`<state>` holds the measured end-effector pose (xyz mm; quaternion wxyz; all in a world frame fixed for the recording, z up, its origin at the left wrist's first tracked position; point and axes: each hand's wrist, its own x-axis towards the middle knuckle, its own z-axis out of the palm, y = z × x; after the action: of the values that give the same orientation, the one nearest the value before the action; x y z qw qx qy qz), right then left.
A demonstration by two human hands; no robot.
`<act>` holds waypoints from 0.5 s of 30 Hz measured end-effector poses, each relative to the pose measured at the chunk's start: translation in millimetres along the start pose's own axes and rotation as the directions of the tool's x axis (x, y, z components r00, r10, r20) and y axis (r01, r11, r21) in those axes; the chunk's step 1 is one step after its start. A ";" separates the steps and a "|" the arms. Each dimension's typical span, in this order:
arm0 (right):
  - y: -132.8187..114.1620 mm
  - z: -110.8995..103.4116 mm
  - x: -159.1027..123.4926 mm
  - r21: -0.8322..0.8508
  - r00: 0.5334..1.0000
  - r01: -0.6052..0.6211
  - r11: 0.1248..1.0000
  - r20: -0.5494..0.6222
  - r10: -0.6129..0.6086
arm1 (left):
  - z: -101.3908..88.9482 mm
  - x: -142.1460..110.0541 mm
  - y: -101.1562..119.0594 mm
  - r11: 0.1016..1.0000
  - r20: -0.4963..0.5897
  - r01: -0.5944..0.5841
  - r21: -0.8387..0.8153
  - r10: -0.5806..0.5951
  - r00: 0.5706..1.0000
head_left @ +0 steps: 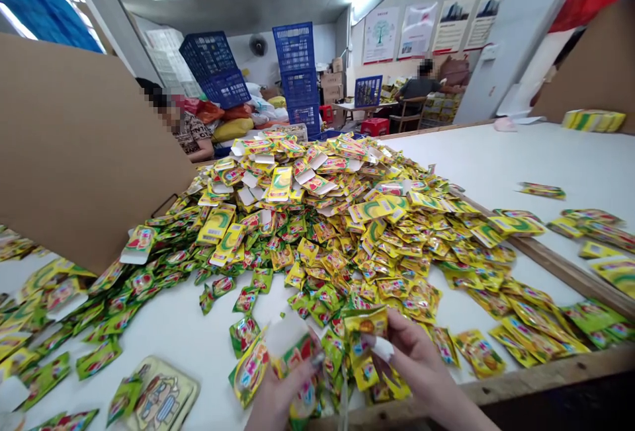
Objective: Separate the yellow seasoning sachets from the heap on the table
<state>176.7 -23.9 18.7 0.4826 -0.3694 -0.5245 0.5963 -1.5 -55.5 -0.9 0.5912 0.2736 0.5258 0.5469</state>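
My left hand (278, 398) is closed round a small yellow-green folding carton (290, 348) with its white flap open, at the table's near edge. My right hand (414, 352) pinches a few yellow and green sachets (366, 324) right beside the carton's opening. A big heap of the same sachets and flat cartons (322, 219) covers the white table (188, 338) in front of both hands.
A brown cardboard sheet (74, 147) stands at the left. A flat printed card (161, 394) lies near left. A wooden strip (555, 262) divides the table at right, with more sachets beyond. Blue crates (295, 67) are stacked behind. People sit at the back.
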 end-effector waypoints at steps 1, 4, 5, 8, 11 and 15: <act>-3.5 0.9 1.6 0.008 0.999 0.048 0.999 -0.018 -0.047 | -1.1 -1.4 -3.6 0.998 0.067 0.037 0.045 -0.040 0.997; -12.2 10.3 4.5 -0.120 0.950 0.311 0.943 0.064 -0.305 | -3.3 -6.8 -13.5 0.981 0.238 0.075 0.181 -0.118 0.964; -14.6 13.3 4.6 -0.189 0.922 0.382 0.905 0.144 -0.359 | -3.2 -8.8 -15.1 0.976 0.267 0.065 0.206 -0.120 0.956; -23.6 15.0 3.2 -0.384 0.874 0.438 0.813 0.395 -0.284 | -2.5 -13.3 -13.7 0.975 0.320 0.019 0.220 -0.090 0.943; -37.6 10.2 1.5 -0.571 0.867 0.347 0.744 0.497 -0.023 | -4.0 -15.0 -9.9 0.959 0.434 -0.028 0.281 -0.101 0.895; -58.0 9.3 -0.8 -0.709 0.791 0.269 0.652 0.549 0.270 | -8.3 -13.0 -15.1 0.885 0.511 -0.153 0.440 -0.107 0.853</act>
<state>179.0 -28.1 77.2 0.0861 -0.3223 -0.8502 0.4073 -1.8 -73.6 -12.8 0.6212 0.5516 0.4577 0.3169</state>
